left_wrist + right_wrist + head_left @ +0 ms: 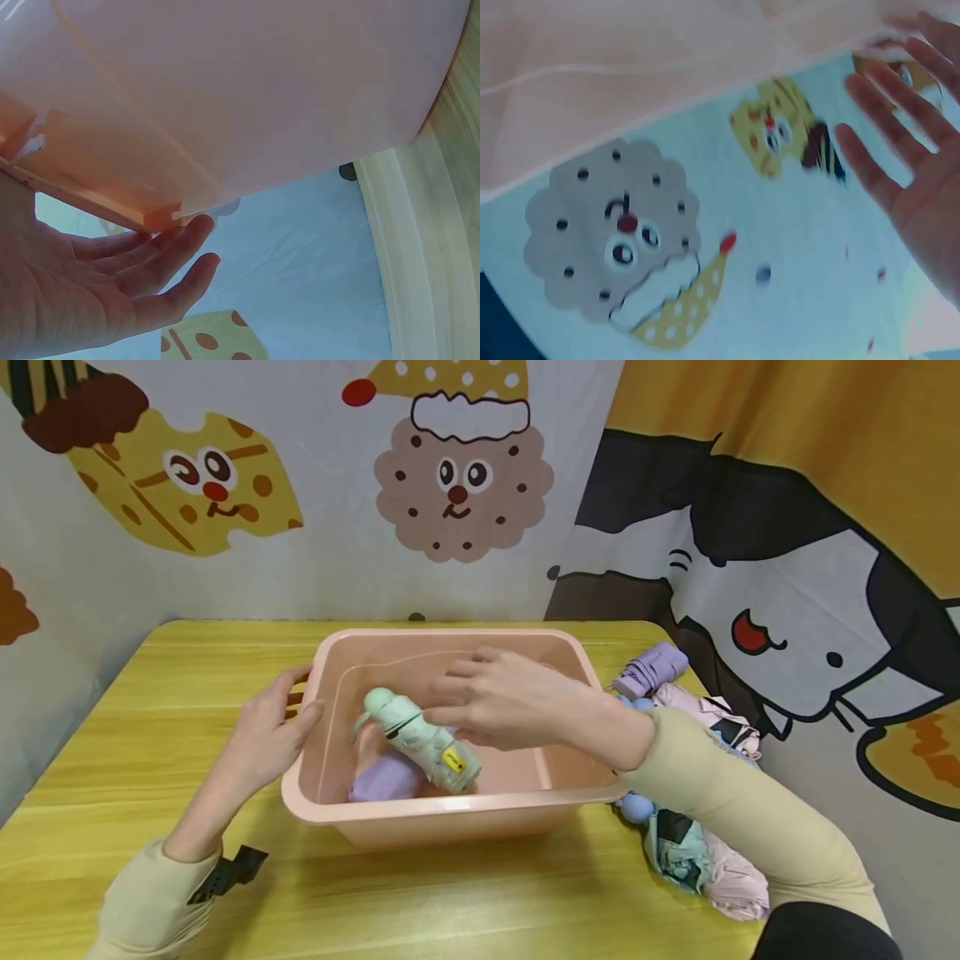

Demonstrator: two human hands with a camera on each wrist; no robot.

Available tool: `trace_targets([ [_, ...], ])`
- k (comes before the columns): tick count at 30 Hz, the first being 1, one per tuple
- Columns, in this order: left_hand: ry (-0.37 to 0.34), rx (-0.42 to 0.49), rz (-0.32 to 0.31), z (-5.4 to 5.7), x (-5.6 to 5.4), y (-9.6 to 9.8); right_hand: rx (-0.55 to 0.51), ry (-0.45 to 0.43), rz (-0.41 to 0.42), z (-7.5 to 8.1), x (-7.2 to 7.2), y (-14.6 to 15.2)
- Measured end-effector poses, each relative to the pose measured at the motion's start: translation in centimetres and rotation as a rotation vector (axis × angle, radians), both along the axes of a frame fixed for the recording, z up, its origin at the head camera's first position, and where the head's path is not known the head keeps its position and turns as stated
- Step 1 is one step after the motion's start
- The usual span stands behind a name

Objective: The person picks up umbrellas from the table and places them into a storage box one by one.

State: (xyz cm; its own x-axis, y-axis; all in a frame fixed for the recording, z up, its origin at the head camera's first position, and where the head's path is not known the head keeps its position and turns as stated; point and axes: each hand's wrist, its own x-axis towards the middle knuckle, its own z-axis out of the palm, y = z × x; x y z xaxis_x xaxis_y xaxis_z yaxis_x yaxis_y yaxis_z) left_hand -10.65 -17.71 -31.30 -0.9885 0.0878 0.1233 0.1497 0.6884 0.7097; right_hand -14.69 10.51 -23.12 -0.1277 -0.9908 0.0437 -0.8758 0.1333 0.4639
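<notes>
A pink plastic tub (450, 807) stands on the table. My left hand (262, 735) holds its left rim, the thumb over the edge and the fingers outside; the left wrist view shows those fingers (169, 259) beneath the rim. Inside the tub, a mint-green folded umbrella (420, 739) with a round handle end and a yellow tag lies slanted across a purple folded umbrella (386, 777), partly hidden under it. Above the tub, just right of the green umbrella, my right hand (510, 697) hovers with fingers extended. Spread fingers and a bare palm (922, 172) show in the right wrist view.
Right of the tub lie several folded umbrellas: a purple one (651, 668), a pale pink one (735, 877), a dark-green one (678, 852) and others partly behind my right sleeve (750, 802). A printed curtain (322, 585) hangs behind the wooden table (187, 693).
</notes>
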Motion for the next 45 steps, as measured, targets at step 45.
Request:
trace_targets([
  [45,-0.028,0.015,0.005,0.2,-0.2,0.0,-0.663,-0.641,-1.743,-12.5,-14.7,24.2],
])
